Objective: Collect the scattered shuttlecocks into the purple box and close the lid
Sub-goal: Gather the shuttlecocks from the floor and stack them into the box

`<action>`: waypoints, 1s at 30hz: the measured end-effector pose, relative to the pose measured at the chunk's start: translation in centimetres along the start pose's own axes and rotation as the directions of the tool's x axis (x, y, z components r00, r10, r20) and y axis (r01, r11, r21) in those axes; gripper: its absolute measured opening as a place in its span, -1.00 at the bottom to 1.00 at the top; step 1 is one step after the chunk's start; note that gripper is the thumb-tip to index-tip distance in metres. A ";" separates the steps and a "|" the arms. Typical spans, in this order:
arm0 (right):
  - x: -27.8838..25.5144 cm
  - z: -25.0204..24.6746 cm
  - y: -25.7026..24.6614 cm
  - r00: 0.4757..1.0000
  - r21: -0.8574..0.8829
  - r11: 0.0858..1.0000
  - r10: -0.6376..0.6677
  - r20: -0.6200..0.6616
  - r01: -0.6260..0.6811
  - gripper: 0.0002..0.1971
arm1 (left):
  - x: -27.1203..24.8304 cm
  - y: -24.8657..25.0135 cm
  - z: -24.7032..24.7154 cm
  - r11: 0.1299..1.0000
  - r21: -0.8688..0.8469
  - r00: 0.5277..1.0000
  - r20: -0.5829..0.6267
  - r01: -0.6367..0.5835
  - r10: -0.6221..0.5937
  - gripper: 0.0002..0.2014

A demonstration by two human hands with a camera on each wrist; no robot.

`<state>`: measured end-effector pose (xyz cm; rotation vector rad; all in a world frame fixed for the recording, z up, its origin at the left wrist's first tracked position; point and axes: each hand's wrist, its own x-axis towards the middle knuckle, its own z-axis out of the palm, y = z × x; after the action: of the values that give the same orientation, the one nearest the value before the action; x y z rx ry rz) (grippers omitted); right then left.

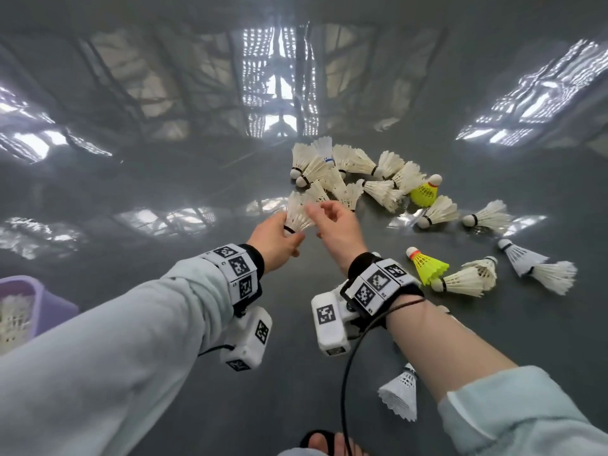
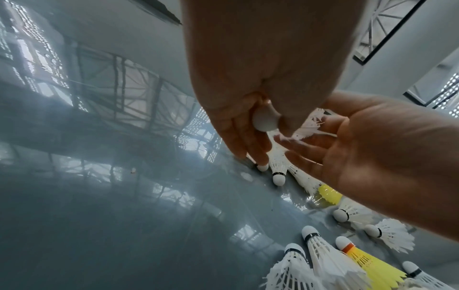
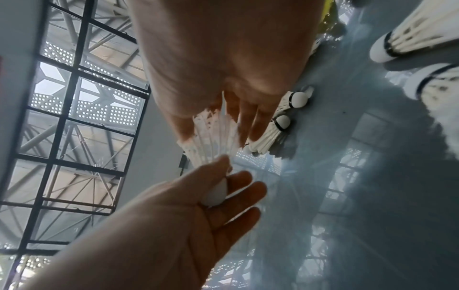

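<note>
My left hand (image 1: 289, 233) grips a white feather shuttlecock (image 1: 297, 213) by its cork (image 2: 265, 122), just above the glossy grey floor. My right hand (image 1: 320, 212) is beside it, thumb and straight fingers lying against the feather skirt (image 3: 213, 137). A pile of white shuttlecocks (image 1: 355, 172) lies just beyond both hands, with a yellow one (image 1: 424, 192) at its right end. More lie scattered to the right, including a second yellow one (image 1: 427, 263). The purple box (image 1: 52, 307) stands at the far left edge, lid out of sight, with white shuttlecocks inside.
A white plastic shuttlecock (image 1: 399, 396) lies on the floor under my right forearm. A black cable (image 1: 345, 390) hangs from the right wrist camera. A foot in a sandal (image 1: 325, 442) shows at the bottom edge. The floor (image 1: 148, 192) mirrors the ceiling windows.
</note>
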<state>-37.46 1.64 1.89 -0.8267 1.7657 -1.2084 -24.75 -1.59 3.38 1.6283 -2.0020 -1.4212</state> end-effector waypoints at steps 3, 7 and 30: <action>-1.2 -2.2 2.1 0.907 -0.061 0.994 0.056 -0.418 -0.089 -0.78 | -0.5 -0.2 0.0 0.986 0.164 0.999 0.023 0.038 -0.042 -0.75; -3.4 -5.9 5.9 0.615 0.129 0.904 0.376 -0.693 -0.407 -0.55 | -1.0 -0.6 0.1 0.937 0.347 0.992 0.093 0.043 -0.080 -0.64; -4.2 -2.2 3.5 0.993 -0.045 0.997 -0.051 0.104 0.056 -0.70 | -1.1 -1.7 0.0 0.862 0.463 0.976 0.160 -0.208 0.150 -0.55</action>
<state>-37.78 7.28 0.16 -0.9530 1.7039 -1.1412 -23.27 -0.54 2.52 1.4876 -2.6589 -1.0283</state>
